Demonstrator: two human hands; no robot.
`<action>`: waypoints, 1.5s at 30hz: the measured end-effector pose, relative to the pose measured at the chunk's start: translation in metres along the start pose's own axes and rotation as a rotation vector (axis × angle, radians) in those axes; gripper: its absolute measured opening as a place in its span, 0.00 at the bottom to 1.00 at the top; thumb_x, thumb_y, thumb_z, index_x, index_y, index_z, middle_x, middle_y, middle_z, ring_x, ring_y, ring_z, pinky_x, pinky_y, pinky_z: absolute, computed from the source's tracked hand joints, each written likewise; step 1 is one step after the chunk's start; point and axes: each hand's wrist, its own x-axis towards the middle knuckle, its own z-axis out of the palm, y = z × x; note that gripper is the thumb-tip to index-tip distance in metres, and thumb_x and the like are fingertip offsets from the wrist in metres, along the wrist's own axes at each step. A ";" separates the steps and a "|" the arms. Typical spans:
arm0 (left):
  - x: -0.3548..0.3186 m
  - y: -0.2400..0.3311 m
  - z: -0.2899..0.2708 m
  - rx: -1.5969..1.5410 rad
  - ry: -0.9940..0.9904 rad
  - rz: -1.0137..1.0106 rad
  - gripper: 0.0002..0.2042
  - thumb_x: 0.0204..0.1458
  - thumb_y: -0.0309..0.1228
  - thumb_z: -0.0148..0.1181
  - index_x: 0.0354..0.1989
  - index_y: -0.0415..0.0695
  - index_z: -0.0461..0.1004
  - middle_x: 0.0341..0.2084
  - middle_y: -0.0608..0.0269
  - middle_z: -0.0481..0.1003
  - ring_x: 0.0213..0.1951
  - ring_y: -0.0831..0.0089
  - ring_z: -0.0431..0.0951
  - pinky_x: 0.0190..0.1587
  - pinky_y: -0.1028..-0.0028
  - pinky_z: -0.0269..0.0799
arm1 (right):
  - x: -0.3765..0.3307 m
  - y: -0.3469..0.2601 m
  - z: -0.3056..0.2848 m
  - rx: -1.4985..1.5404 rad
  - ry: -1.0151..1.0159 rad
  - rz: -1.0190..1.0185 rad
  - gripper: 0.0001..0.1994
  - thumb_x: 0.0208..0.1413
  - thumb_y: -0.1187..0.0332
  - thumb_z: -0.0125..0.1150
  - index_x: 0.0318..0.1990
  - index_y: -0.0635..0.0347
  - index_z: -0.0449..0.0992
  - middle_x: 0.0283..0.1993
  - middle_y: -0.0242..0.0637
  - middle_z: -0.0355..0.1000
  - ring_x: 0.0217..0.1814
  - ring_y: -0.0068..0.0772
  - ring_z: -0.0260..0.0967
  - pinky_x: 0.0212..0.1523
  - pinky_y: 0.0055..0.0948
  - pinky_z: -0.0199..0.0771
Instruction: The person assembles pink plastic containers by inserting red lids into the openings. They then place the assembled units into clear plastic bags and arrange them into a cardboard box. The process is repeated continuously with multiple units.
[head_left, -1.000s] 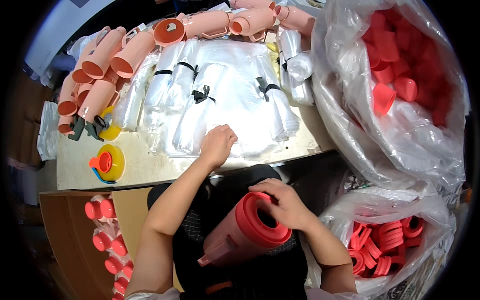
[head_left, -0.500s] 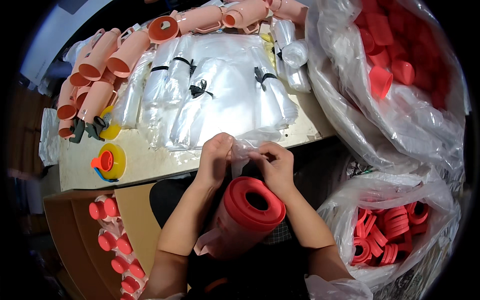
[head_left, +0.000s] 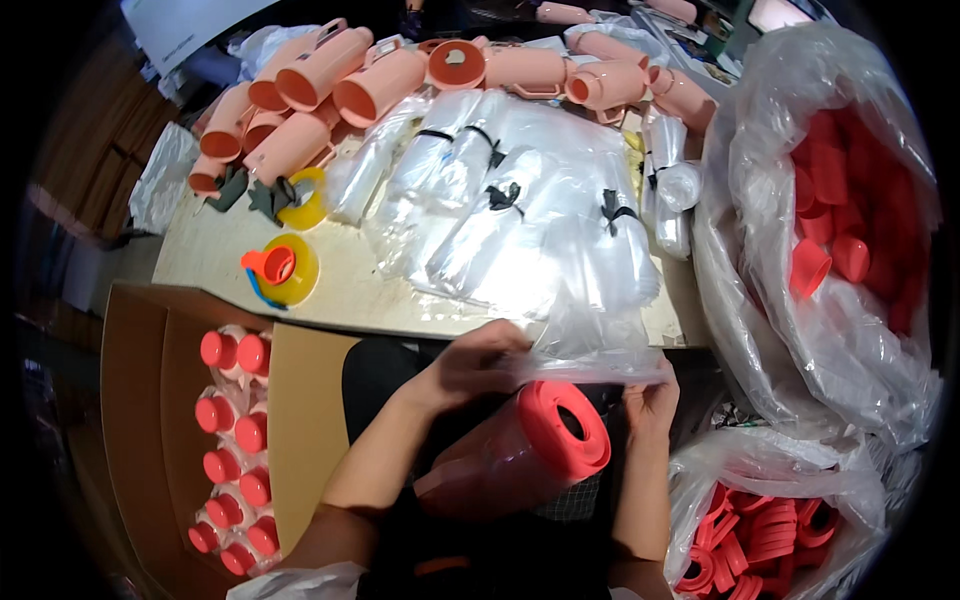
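A clear plastic bag [head_left: 592, 350] is stretched sideways between my two hands, just beyond the table's near edge. My left hand [head_left: 482, 362] has its fingers closed on one side of the bag, and my right hand [head_left: 652, 398] pinches the other side. Below them a pink thermos jug [head_left: 480, 462] leans on my lap, tilted to the right. Its red ring-shaped collar [head_left: 548, 425] has a dark round opening and faces up toward the bag. The jug's handle is not visible.
Clear bag bundles [head_left: 455, 170] tied in black cover the table [head_left: 370, 292], with pink jug bodies [head_left: 375, 88] behind. A yellow tape roll [head_left: 303, 262] lies left. Red-capped jugs [head_left: 252, 433] fill a carton [head_left: 300, 400]. Plastic sacks of red cups [head_left: 825, 170] and red rings [head_left: 785, 530] stand right.
My hands have moved apart, and the bag is now spread wide between them. The view has shifted, so the table and carton sit farther right in the picture. The jug stays on my lap.
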 end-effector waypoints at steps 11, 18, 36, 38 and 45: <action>-0.168 0.081 0.022 1.065 0.350 -0.133 0.28 0.47 0.34 0.67 0.56 0.36 0.67 0.48 0.52 0.69 0.44 0.55 0.76 0.43 0.67 0.78 | -0.188 0.097 -0.021 -0.987 -0.663 -0.377 0.15 0.64 0.69 0.54 0.53 0.70 0.69 0.56 0.52 0.63 0.62 0.47 0.63 0.62 0.44 0.61; -0.304 0.092 0.024 1.150 0.805 -0.430 0.11 0.54 0.29 0.58 0.46 0.41 0.73 0.38 0.52 0.72 0.39 0.54 0.76 0.36 0.65 0.76 | -0.207 0.164 0.071 -0.972 -1.442 0.351 0.38 0.45 0.71 0.77 0.64 0.65 0.61 0.61 0.48 0.65 0.60 0.39 0.68 0.57 0.38 0.71; -0.757 0.140 -0.178 1.155 1.640 -1.144 0.21 0.65 0.38 0.55 0.58 0.34 0.69 0.44 0.49 0.77 0.45 0.56 0.77 0.50 0.65 0.73 | -0.146 0.163 0.155 -1.184 -1.146 0.149 0.19 0.57 0.81 0.61 0.56 0.62 0.70 0.43 0.35 0.71 0.38 0.21 0.69 0.40 0.23 0.73; -0.766 0.145 -0.184 1.415 1.689 -1.349 0.22 0.64 0.38 0.55 0.59 0.34 0.68 0.45 0.48 0.76 0.45 0.55 0.76 0.51 0.65 0.72 | -0.089 0.151 0.178 -1.161 -0.901 -0.026 0.18 0.60 0.75 0.60 0.57 0.66 0.68 0.42 0.36 0.71 0.37 0.22 0.69 0.39 0.23 0.73; -0.502 0.153 -0.204 1.619 1.438 -0.498 0.21 0.64 0.33 0.54 0.61 0.33 0.63 0.55 0.45 0.69 0.56 0.51 0.70 0.61 0.57 0.65 | 0.090 0.176 0.226 -1.784 -0.151 -0.698 0.52 0.41 0.51 0.77 0.66 0.77 0.54 0.63 0.64 0.54 0.65 0.64 0.52 0.66 0.53 0.60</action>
